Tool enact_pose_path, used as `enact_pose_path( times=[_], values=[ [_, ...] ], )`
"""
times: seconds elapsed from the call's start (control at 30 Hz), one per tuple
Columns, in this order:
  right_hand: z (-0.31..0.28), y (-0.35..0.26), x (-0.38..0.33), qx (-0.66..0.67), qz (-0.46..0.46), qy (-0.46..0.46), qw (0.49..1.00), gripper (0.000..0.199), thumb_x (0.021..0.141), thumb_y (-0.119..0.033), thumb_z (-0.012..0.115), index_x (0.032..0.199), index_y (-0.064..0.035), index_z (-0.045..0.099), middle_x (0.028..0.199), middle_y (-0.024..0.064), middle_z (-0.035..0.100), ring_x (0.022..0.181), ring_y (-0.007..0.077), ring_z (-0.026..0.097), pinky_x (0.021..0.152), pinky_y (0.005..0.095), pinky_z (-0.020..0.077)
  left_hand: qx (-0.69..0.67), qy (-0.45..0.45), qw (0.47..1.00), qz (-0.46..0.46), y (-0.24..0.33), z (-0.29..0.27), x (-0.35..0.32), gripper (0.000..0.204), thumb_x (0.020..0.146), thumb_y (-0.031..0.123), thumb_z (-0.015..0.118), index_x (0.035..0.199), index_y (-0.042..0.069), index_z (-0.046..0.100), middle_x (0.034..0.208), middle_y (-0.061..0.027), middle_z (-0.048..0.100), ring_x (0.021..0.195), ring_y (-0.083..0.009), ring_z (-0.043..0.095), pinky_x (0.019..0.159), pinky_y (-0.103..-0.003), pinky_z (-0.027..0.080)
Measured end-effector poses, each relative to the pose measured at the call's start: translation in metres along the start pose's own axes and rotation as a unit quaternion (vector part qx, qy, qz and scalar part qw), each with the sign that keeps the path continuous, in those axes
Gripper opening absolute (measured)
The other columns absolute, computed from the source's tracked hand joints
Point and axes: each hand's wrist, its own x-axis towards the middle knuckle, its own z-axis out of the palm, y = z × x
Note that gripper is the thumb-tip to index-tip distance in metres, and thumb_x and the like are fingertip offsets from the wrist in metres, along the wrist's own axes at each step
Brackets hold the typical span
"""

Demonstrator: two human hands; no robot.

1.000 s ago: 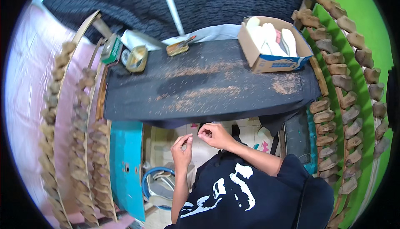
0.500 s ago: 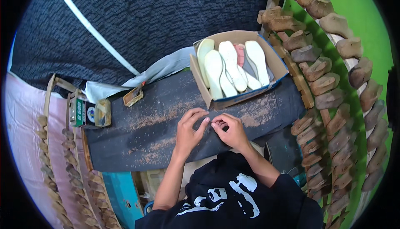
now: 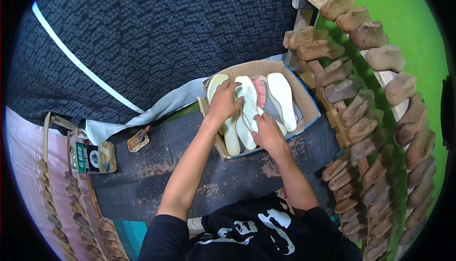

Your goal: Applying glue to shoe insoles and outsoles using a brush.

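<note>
So both hands were down in the open cardboard box (image 3: 311,111), right in among the pale shoe soles. The left hand (image 3: 224,100) had its fingers loosely spread, thumb apart from the rest, with the tips over the upper part of the middle white sole (image 3: 250,103). The right hand (image 3: 269,132) was bent in, thumb and fingertips at the lower right edge of that same sole; honestly can't tell if they were pinching it or just touching.

Another pale sole (image 3: 231,140) poked out below the left palm. Just above the right fingers you had a pink piece (image 3: 261,90) and a grey one (image 3: 272,112), and to their right a white sole (image 3: 281,97) lay clear of both hands.

Below the right hand, outside the box, brown shavings (image 3: 271,167) were scattered on the black cloth (image 3: 228,178). Well off to the left of the left fingers sat a small tray (image 3: 138,140), then a yellowish tub (image 3: 108,157) farther out. Way over right of the right fingers, wooden shoe lasts (image 3: 358,107) hung in rows.
</note>
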Motion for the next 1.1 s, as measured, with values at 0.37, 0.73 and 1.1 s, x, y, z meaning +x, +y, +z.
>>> enact_pose_path(
  times=[0.37, 0.73, 1.1],
  values=[
    [0.001, -0.001, 0.014, 0.064, 0.052, -0.064, 0.995, 0.039, 0.087, 0.006, 0.064, 0.126, 0.0034, 0.059, 0.123, 0.0308, 0.058, 0.107, 0.0517, 0.064, 0.093, 0.0566, 0.0548, -0.077, -0.041, 0.996, -0.028, -0.032, 0.026, 0.024, 0.062, 0.078, 0.004, 0.086, 0.138, 0.004, 0.067, 0.128, -0.0202, 0.072, 0.117, -0.037, 0.07, 0.107, -0.044, 0.053],
    [-0.012, -0.009, 0.002, 0.208, -0.06, 0.13, 0.968, 0.037, 0.093, 0.005, 0.065, 0.129, -0.0011, 0.055, 0.118, 0.028, 0.068, 0.114, 0.052, 0.065, 0.095, 0.0524, 0.053, -0.221, 0.065, 0.971, -0.07, -0.007, -0.009, 0.016, 0.099, 0.075, 0.013, 0.097, 0.159, 0.005, 0.046, 0.132, -0.0137, 0.065, 0.103, -0.02, 0.067, 0.094, -0.036, 0.061],
    [0.017, -0.102, -0.073, -0.011, -0.261, 0.274, 0.926, 0.044, 0.088, 0.0, 0.072, 0.131, -0.0092, 0.071, 0.126, 0.0054, 0.076, 0.097, 0.0258, 0.068, 0.083, 0.0385, 0.0523, -0.615, 0.109, 0.754, -0.201, -0.038, -0.149, -0.145, 0.078, 0.114, 0.061, 0.03, 0.153, -0.003, 0.051, 0.143, -0.0222, 0.066, 0.125, -0.0283, 0.069, 0.106, -0.04, 0.058]
  ],
)
